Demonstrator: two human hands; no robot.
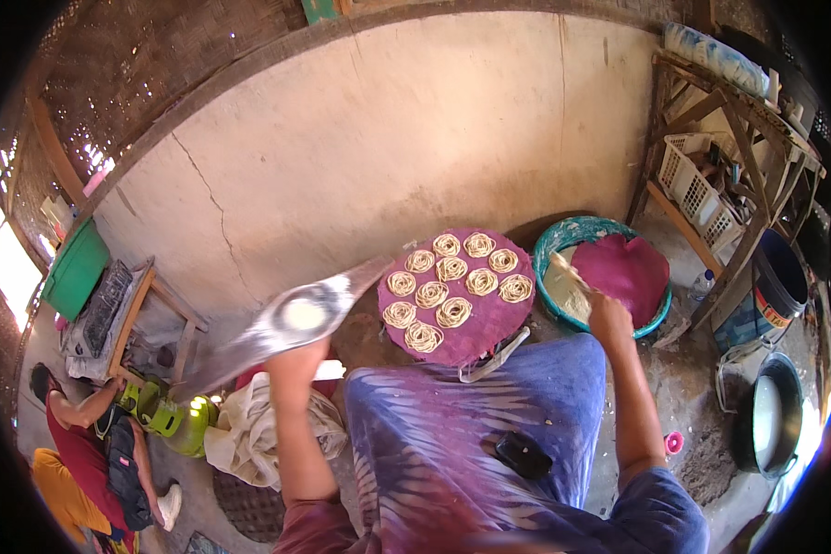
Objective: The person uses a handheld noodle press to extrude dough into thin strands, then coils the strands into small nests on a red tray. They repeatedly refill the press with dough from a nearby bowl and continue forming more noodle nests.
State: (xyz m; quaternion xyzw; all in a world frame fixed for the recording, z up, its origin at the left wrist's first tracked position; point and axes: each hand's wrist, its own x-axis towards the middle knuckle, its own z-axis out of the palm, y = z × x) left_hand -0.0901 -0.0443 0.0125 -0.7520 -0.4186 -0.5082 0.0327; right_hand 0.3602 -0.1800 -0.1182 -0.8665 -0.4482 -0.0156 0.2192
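Note:
My left hand (295, 369) grips a long metal tool (235, 351) with a round, pale-filled middle, blurred and tilted left of the purple round sheet (466, 329). On that sheet lie several pale, coiled rosettes (453, 311) of strands. My right hand (609, 319) holds a slender pale implement (572, 277) over the teal basin (651, 328), which contains pale batter or dough (568, 300) partly covered by a magenta sheet (628, 277). A black phone-like object (524, 454) rests on the tie-dyed cloth (406, 434) over my lap.
At left, another person (78, 434) is beside green gas cylinders (183, 434) and a wooden stand (157, 332). A wooden rack (757, 175) with baskets, a bucket (757, 305) and a dark basin (771, 415) stand at right. A pale cloth heap (258, 425) lies by my left arm.

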